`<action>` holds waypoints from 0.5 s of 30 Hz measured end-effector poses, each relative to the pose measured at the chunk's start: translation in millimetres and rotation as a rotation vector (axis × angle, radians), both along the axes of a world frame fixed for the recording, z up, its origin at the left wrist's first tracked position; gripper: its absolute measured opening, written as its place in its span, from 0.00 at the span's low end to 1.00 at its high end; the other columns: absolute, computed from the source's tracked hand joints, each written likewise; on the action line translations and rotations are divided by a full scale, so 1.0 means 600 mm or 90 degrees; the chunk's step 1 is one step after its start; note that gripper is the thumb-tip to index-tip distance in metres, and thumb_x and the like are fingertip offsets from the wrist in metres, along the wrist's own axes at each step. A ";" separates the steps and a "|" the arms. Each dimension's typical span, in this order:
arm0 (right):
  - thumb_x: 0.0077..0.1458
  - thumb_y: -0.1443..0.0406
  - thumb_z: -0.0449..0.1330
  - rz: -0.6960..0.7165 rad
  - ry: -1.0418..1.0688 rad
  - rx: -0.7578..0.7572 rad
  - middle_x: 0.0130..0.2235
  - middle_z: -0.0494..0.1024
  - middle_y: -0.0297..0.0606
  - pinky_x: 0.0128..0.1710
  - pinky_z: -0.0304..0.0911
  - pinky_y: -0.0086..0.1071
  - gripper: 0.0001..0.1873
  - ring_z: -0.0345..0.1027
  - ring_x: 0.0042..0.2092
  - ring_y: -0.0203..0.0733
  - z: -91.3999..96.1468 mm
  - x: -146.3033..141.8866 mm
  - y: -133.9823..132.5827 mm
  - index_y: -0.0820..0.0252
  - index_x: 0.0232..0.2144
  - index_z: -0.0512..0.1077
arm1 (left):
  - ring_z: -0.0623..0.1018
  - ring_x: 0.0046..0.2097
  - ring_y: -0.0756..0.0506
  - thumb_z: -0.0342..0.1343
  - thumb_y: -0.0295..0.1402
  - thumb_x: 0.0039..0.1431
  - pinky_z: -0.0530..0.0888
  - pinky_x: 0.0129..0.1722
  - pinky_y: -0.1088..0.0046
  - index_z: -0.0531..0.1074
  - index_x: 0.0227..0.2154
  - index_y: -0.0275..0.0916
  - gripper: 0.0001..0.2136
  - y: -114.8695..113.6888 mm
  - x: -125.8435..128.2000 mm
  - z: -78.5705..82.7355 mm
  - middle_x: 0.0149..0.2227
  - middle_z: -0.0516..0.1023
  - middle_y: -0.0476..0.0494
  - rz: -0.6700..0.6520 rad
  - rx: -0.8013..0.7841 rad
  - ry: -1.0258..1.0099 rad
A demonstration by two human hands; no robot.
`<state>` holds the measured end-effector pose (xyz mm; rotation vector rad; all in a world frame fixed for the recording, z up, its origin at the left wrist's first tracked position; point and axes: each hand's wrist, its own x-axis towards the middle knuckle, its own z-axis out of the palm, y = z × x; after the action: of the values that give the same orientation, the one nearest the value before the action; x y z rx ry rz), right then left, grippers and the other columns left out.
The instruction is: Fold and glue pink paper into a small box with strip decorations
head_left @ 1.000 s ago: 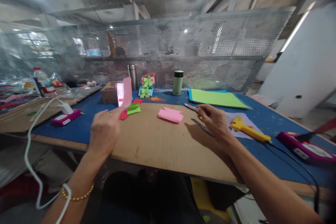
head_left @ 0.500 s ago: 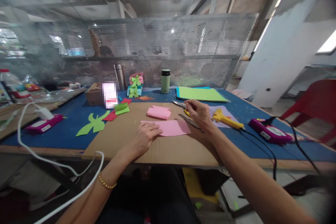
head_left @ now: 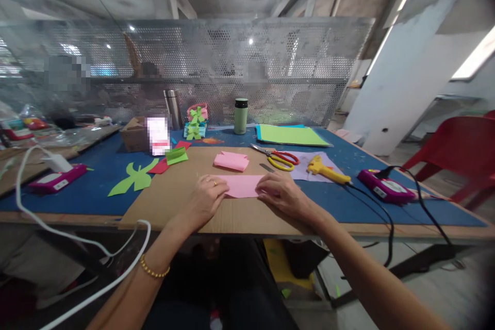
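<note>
Right hand [head_left: 284, 196] now at flat, oblong pink sheet [head_left: 242, 186], left hand [head_left: 207, 197] opposite; fingers' [head_left: 267, 182] grip unclear.

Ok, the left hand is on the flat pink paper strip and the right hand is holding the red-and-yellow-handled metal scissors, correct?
Not quite: the left hand is on the pink paper strip, but the head view shows the right hand there too; the scissors lie beyond it, unheld.

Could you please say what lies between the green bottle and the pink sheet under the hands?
In the head view, folded pink paper lies there on the cardboard, nearer the sheet than the bottle.
</note>
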<state>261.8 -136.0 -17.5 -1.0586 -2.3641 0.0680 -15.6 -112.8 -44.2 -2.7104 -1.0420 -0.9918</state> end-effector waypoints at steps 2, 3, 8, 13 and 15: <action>0.63 0.60 0.60 0.000 -0.005 0.001 0.43 0.79 0.41 0.48 0.63 0.37 0.09 0.70 0.45 0.43 -0.001 -0.001 0.002 0.58 0.38 0.78 | 0.74 0.47 0.40 0.51 0.28 0.67 0.69 0.49 0.56 0.79 0.38 0.39 0.10 -0.008 -0.007 0.001 0.43 0.79 0.39 0.064 0.039 0.034; 0.62 0.60 0.61 -0.001 -0.007 0.002 0.44 0.79 0.42 0.49 0.63 0.37 0.09 0.70 0.46 0.43 -0.001 -0.001 0.002 0.58 0.39 0.78 | 0.74 0.45 0.40 0.50 0.29 0.67 0.69 0.48 0.57 0.79 0.37 0.39 0.11 -0.012 -0.011 0.001 0.41 0.78 0.39 0.091 0.044 0.047; 0.62 0.60 0.60 -0.028 0.014 0.020 0.44 0.78 0.43 0.49 0.63 0.39 0.10 0.69 0.46 0.45 -0.005 0.001 0.007 0.58 0.41 0.78 | 0.72 0.43 0.41 0.49 0.31 0.67 0.67 0.47 0.61 0.78 0.35 0.38 0.12 -0.017 -0.022 0.012 0.38 0.77 0.41 0.123 -0.060 0.016; 0.65 0.62 0.55 -0.041 0.061 -0.021 0.36 0.77 0.41 0.42 0.63 0.34 0.16 0.69 0.38 0.41 -0.009 0.010 0.022 0.60 0.28 0.76 | 0.73 0.42 0.43 0.53 0.31 0.62 0.67 0.43 0.67 0.76 0.31 0.38 0.07 0.007 -0.033 0.016 0.37 0.76 0.44 0.099 -0.208 -0.096; 0.64 0.61 0.55 -0.058 0.074 -0.043 0.32 0.76 0.40 0.39 0.62 0.33 0.17 0.68 0.35 0.40 -0.008 0.012 0.026 0.60 0.26 0.75 | 0.73 0.38 0.45 0.55 0.33 0.60 0.67 0.39 0.69 0.75 0.29 0.38 0.07 0.019 -0.041 0.012 0.34 0.76 0.46 0.097 -0.263 -0.153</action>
<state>268.7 -120.5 -22.0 -1.1613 -2.2210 0.1720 -40.3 -101.3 -37.3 -2.8039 -1.6354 -1.2127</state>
